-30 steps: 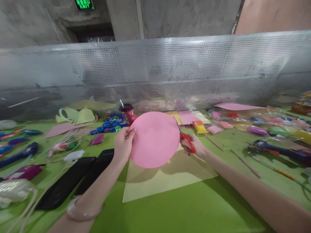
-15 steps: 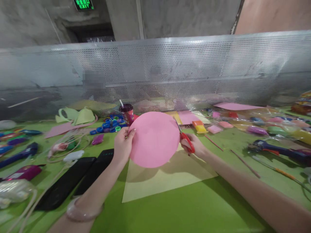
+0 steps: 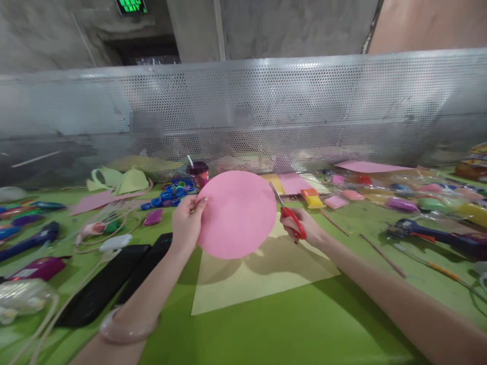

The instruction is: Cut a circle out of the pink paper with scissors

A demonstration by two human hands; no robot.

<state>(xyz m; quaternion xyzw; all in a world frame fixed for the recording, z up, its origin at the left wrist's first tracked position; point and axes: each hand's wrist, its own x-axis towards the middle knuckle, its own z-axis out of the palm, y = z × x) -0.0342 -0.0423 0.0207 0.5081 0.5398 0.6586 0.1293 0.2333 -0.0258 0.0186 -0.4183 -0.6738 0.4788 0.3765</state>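
My left hand [image 3: 186,225] pinches the left edge of a pink paper circle [image 3: 238,214] and holds it up above the green table. Just right of the circle, my right hand [image 3: 308,228] grips red-handled scissors [image 3: 289,213] with the blades pointing up and left, a small gap from the circle's edge. Under both hands lies a pale yellow sheet [image 3: 258,276] flat on the table.
A perforated metal screen [image 3: 266,111] closes the far side. To the left lie two black cases [image 3: 114,279], cords, glue guns and blue rings [image 3: 171,195]; a dark cup [image 3: 198,175] stands behind the circle. Coloured foam pieces, plastic bags and a glue gun [image 3: 433,235] fill the right.
My left hand has carried the pink circle slightly left and up, opening a gap between its edge and the scissors. The right hand has barely moved.
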